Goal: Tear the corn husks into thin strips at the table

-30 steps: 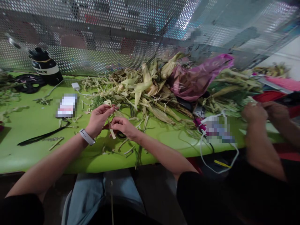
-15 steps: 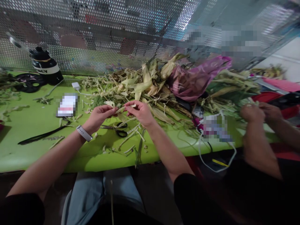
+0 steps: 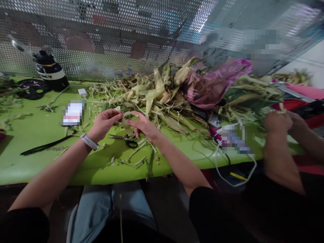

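One strip [image 3: 126, 125] curves above the surface [image 3: 88, 170], back from its front edge. The left hand [image 3: 103, 122] pinches it; the right hand [image 3: 145, 127] has fingers partly spread, their grip unclear. Bending seems in hand; more would call for a steady left pinch.

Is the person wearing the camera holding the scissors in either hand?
No: the scissors lie on the green tabletop, while a pale strip is between the left hand and right hand.
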Available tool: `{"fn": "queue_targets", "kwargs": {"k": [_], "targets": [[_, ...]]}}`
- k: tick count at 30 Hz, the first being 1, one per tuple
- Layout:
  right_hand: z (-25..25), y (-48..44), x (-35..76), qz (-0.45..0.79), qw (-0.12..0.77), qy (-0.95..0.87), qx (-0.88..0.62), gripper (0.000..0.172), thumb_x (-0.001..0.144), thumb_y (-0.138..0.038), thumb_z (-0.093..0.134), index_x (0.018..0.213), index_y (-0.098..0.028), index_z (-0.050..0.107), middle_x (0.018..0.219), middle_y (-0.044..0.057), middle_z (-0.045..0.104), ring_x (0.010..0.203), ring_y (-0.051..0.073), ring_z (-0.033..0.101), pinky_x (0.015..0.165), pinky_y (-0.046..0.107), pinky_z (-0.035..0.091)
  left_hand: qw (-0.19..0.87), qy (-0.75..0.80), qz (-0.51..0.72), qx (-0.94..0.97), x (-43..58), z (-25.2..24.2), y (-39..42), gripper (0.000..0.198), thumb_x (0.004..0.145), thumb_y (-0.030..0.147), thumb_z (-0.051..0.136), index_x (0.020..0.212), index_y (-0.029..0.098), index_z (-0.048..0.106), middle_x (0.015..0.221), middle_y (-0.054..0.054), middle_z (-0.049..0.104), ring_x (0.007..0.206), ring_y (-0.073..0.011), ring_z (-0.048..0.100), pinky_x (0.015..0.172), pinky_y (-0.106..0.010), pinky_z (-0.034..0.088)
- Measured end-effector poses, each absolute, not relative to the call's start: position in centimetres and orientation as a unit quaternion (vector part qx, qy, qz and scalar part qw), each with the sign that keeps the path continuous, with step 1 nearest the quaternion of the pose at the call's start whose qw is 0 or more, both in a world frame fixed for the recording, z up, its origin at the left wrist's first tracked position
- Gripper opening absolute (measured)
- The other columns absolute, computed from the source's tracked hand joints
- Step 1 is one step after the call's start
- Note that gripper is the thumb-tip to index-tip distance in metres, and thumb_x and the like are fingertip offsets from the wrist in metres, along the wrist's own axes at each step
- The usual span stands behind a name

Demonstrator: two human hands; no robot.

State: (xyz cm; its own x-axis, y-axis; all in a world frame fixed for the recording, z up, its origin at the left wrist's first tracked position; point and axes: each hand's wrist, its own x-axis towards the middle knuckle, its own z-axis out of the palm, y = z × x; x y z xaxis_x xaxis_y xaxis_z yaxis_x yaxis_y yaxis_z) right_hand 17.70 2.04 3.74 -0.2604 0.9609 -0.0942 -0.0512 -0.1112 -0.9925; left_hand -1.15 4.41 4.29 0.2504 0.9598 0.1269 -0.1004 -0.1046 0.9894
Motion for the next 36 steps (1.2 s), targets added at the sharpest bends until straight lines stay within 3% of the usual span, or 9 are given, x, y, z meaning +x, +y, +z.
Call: {"fn": "queue_targets", "kwargs": {"k": [3,6,10,14,20,23,27,31,36], "targets": [[3.4,1.6,17.3,0.616,0.413,-0.515,-0.43,0.112,0.066,-0.042,0.084,0.15,-0.016,0.017,0.06,-0.009,0.056,0.04,0.01,0.045,0.039,0.024,0.04,0.522,0.394,0.502,0.565,-1.1,4.4,4.5,0.022,0.075,0.034,0.077,0.084,0.015,0.07,0.072,-0.001,0.066,0.06,-0.0078,0.054,0.053,-0.019,0.04],[2.9,1.5,17.3,0.55,0.441,-0.547,-0.451,0.11,0.069,-0.041,0.083,0.153,-0.019,0.015,0.067,-0.007,0.057,0.048,0.011,0.048,0.043,0.024,0.039,0.494,0.409,0.517,0.567,-1.1,4.3,4.5,0.02,0.077,0.032,0.074,0.086,0.015,0.069,0.07,-0.001,0.064,0.059,-0.0076,0.053,0.051,-0.018,0.04],[2.4,1.3,17.5,0.341,0.449,-0.666,-0.488,0.076,0.08,-0.044,0.074,0.144,-0.022,0.041,0.067,-0.004,0.057,0.057,0.013,0.051,0.053,0.026,0.041,0.475,0.432,0.527,0.557,-1.1,4.3,4.6,0.022,0.079,0.034,0.072,0.09,0.015,0.067,0.072,-0.002,0.065,0.061,-0.0094,0.058,0.048,-0.018,0.041],[2.7,0.6,17.6,0.167,0.375,-0.788,-0.458,0.027,0.088,-0.042,0.066,0.099,-0.018,0.072,0.069,-0.001,0.056,0.059,0.011,0.05,0.057,0.026,0.039,0.447,0.448,0.521,0.573,-1.3,4.2,4.8,0.024,0.077,0.037,0.073,0.084,0.016,0.065,0.069,-0.001,0.064,0.058,-0.0101,0.057,0.047,-0.019,0.042],[4.2,0.2,18.0,-0.038,0.454,-0.799,-0.391,0.023,0.096,-0.036,0.055,0.086,-0.018,0.066,0.107,0.012,0.064,0.105,0.022,0.061,0.093,0.038,0.047,0.412,0.416,0.42,0.693,-1.8,4.6,4.8,0.025,0.083,0.041,0.067,0.083,0.015,0.068,0.064,0.0,0.059,0.051,-0.0078,0.047,0.048,-0.02,0.039],[4.2,0.4,18.2,-0.008,0.509,-0.769,-0.386,0.022,0.1,-0.036,0.046,0.092,-0.021,0.06,0.113,0.012,0.066,0.11,0.022,0.062,0.097,0.04,0.047,0.464,0.351,0.336,0.741,-1.9,5.1,4.3,0.024,0.084,0.038,0.066,0.082,0.015,0.067,0.068,-0.001,0.062,0.056,-0.009,0.052,0.055,-0.022,0.044],[3.5,0.9,18.2,0.111,0.515,-0.728,-0.439,0.029,0.099,-0.049,0.042,0.097,-0.022,0.054,0.086,0.005,0.069,0.079,0.018,0.065,0.076,0.033,0.051,0.512,0.272,0.281,0.765,-1.9,5.6,3.8,0.024,0.088,0.038,0.062,0.081,0.015,0.066,0.071,-0.002,0.063,0.062,-0.0097,0.055,0.061,-0.023,0.047],[3.3,1.1,18.1,0.176,0.514,-0.702,-0.46,0.037,0.096,-0.058,0.043,0.096,-0.022,0.052,0.069,-0.002,0.059,0.059,0.013,0.055,0.061,0.027,0.043,0.516,0.244,0.285,0.77,-2.1,5.9,3.6,0.02,0.09,0.035,0.06,0.086,0.016,0.065,0.075,-0.001,0.061,0.068,-0.01,0.055,0.067,-0.024,0.047],[3.5,1.0,17.7,0.184,0.535,-0.676,-0.472,0.041,0.094,-0.062,0.043,0.093,-0.022,0.051,0.076,0.0,0.058,0.067,0.014,0.054,0.067,0.028,0.044,0.586,0.264,0.339,0.687,-1.6,5.9,3.0,0.017,0.085,0.034,0.063,0.088,0.017,0.065,0.079,-0.003,0.063,0.076,-0.0139,0.059,0.075,-0.029,0.049]]}}
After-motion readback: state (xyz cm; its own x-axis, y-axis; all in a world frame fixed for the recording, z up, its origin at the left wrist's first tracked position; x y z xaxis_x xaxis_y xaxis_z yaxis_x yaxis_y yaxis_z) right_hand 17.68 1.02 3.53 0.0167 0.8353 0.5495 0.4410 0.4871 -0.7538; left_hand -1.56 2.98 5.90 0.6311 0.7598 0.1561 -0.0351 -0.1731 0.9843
